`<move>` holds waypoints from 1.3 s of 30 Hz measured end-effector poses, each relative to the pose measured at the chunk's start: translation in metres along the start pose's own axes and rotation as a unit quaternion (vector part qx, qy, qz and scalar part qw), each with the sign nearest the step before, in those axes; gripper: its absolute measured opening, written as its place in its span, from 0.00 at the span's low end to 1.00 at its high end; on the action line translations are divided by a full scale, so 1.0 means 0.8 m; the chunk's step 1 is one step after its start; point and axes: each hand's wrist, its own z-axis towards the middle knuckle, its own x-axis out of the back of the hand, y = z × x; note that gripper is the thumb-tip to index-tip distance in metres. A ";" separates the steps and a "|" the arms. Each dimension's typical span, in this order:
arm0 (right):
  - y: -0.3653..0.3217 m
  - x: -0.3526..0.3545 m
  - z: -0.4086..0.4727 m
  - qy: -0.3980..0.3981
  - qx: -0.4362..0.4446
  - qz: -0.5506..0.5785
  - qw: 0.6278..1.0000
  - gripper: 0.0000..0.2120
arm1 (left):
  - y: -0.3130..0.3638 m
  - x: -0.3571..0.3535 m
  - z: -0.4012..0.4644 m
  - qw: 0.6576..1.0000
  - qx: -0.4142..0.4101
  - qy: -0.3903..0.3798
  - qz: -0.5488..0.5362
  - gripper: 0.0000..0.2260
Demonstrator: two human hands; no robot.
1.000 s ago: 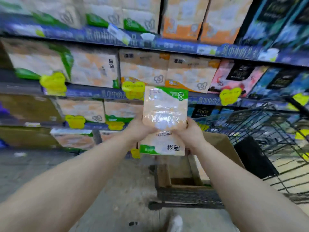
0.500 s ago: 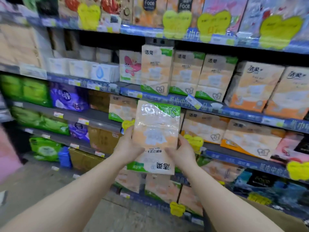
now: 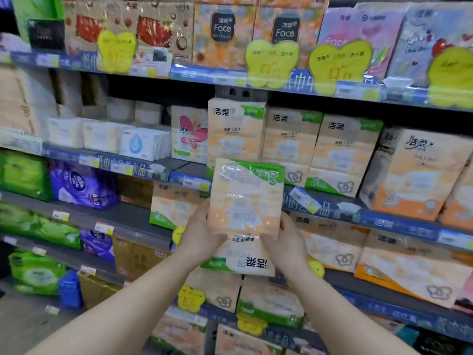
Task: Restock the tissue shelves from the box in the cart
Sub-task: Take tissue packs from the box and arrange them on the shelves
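- The left hand [image 3: 202, 238] grips the lower left edge of a tissue pack [image 3: 245, 213], thumb laid over its front, the other fingers hidden behind it.
- The right hand [image 3: 285, 242] clamps the lower right edge of the same pack in the same way, thumb on the front face.
- The two hands are apart, the pack between them, held upright in the air in front of the shelving; its print reads upside down, with the green corner at the top right.
- Just behind the pack, on the second shelf [image 3: 332, 208], stands a row of matching peach-and-green packs [image 3: 289, 144]; the held pack covers the lower part of the leftmost one.
- Left of that row are a pink butterfly pack [image 3: 190, 134] and low white packs [image 3: 143, 143].
- Below, a dark shelf [image 3: 122, 219] carries purple packs [image 3: 82, 184] and green packs [image 3: 24, 174], with a bare stretch beside them.
- Farthest up, the top shelf [image 3: 204, 73] holds "Face" packs [image 3: 222, 32] behind yellow price tags [image 3: 272, 62].
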 end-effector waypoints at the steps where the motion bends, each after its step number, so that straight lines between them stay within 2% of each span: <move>1: 0.000 0.004 0.017 0.004 0.003 -0.011 1.000 0.21 | 0.004 -0.005 0.015 1.000 -0.013 0.003 0.001 0.31; 4: -0.007 0.027 0.056 0.030 0.012 -0.027 0.999 0.25 | 0.023 -0.020 0.059 0.999 -0.050 0.004 -0.001 0.34; 8: -0.027 0.071 0.086 0.088 0.032 -0.024 0.995 0.22 | 0.057 -0.041 0.107 0.993 -0.113 0.007 -0.015 0.37; 15: -0.033 0.123 0.123 0.229 0.067 -0.028 0.971 0.27 | 0.112 -0.081 0.182 0.977 -0.206 -0.022 -0.054 0.37; 19: -0.033 0.133 0.143 0.267 0.088 -0.004 0.960 0.26 | 0.134 -0.099 0.206 0.966 -0.248 -0.015 -0.077 0.36; 23: -0.021 0.137 0.165 0.271 0.097 0.002 0.958 0.26 | 0.136 -0.119 0.216 0.960 -0.264 -0.002 -0.093 0.35; 27: 0.002 0.141 0.182 0.262 0.099 0.011 0.960 0.28 | 0.133 -0.136 0.215 0.964 -0.246 0.013 -0.095 0.34; 34: 0.043 0.141 0.193 0.191 0.078 0.006 0.979 0.31 | 0.115 -0.155 0.216 0.978 -0.205 -0.004 -0.022 0.34; 39: 0.059 0.144 0.210 0.152 0.062 0.027 0.986 0.33 | 0.123 -0.155 0.221 0.982 -0.180 -0.029 -0.044 0.30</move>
